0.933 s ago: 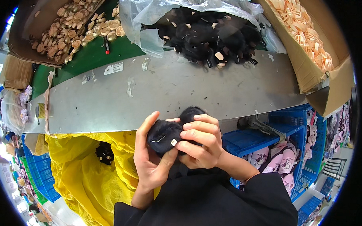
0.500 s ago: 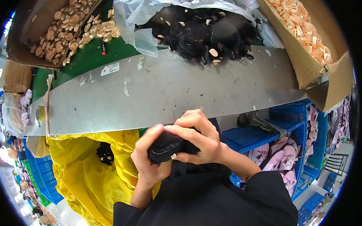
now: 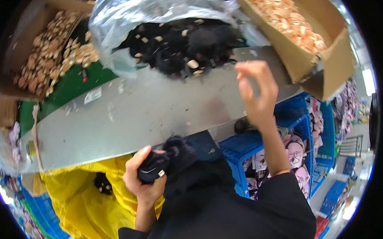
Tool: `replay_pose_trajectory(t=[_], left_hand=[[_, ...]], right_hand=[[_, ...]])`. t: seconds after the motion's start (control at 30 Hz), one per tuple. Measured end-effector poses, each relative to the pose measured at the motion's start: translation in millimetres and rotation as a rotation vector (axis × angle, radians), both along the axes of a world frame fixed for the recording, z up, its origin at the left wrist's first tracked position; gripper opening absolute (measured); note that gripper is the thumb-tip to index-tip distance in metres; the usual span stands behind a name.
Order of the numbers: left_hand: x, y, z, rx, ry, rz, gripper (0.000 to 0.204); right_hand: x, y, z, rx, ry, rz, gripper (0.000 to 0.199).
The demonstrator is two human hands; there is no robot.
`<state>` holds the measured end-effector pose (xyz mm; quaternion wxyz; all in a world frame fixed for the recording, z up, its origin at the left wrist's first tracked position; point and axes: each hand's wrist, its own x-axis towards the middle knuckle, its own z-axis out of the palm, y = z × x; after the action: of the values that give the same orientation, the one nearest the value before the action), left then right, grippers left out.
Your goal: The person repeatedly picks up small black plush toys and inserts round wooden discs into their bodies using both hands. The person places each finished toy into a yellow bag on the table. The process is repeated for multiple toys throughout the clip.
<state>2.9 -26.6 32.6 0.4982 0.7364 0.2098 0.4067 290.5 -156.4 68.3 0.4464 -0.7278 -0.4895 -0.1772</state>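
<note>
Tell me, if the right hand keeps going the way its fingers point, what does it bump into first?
Probably the pile of black fuzzy pieces spilling from the clear plastic bag; the right hand hangs above the grey table, so depth is unsure.

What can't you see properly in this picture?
- Head view: the black fluffy item is partly covered by the left hand, so its whole shape is unclear.
- The right hand is blurred; whether it holds anything is unclear.
- The black pile is partly hidden under its clear plastic bag.

Clear plastic bag (image 3: 132, 16) of black pieces top centre; brown cardboard boxes top left (image 3: 16, 50) and right (image 3: 329, 52); white label (image 3: 92, 95) on green surface; yellow bag (image 3: 70, 199) below
</note>
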Motion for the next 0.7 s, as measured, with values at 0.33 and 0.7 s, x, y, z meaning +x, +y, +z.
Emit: replay_pose_trajectory(t=[0.33,0.7], left_hand=[[7,1,-2,-0.145,-0.020,0.083,0.046],[20,-2,12,-0.263,0.020,0.108,0.040]], right_hand=[[264,-46,37,-0.516,-0.240,-0.748,0.033],[308,22,33,-0.891,-0.459,-0.640,0.061]])
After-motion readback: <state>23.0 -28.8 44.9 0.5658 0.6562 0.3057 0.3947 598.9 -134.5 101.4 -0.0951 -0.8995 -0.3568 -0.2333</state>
